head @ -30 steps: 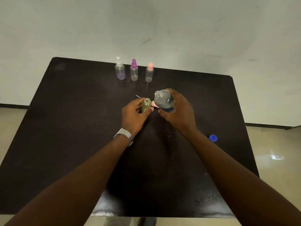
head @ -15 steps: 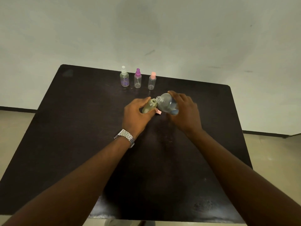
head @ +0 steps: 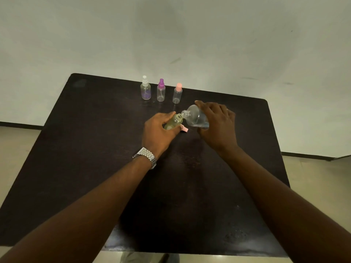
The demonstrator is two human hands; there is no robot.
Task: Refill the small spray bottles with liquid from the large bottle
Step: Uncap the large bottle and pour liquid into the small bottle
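My left hand (head: 158, 130) grips a small uncapped yellowish spray bottle (head: 174, 122), tilted with its open neck up and to the right. My right hand (head: 218, 123) holds the large clear bottle (head: 195, 117) tipped over to the left, its uncapped mouth right at the small bottle's neck. A pink spray cap (head: 184, 129) lies on the table just below the two bottles, partly hidden by my left hand.
Three capped small spray bottles stand in a row at the far edge of the dark table (head: 95, 149): white-topped (head: 145, 89), purple-topped (head: 161, 91), pink-topped (head: 177, 93). A pale wall rises behind; floor shows on both sides.
The large bottle has tipped from nearly upright to steeply leaning left, bringing its mouth to the small bottle's neck. The view has shifted, and the blue cap at the right has left the frame.
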